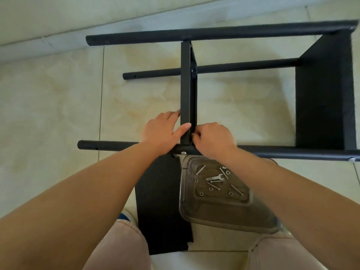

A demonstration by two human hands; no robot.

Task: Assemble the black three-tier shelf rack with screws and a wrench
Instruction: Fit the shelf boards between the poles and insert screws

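Observation:
The black rack lies on its side on the tiled floor, its near tube (pixel 109 145) running left to right. An upright middle shelf panel (pixel 186 90) stands edge-on between the tubes, and an end shelf (pixel 325 94) sits at the right. My left hand (pixel 161 131) rests against the panel's left face, thumb across its edge. My right hand (pixel 214 139) curls at the panel's lower right corner where it meets the near tube; what its fingertips pinch is hidden. A screw head (pixel 183 152) shows on the near tube below the panel.
A clear plastic tray (pixel 224 213) in front of my knees holds several screws, nuts and a small wrench (pixel 215 177). A loose black shelf panel (pixel 159 201) lies flat under the tray's left side. A wall base runs along the far side.

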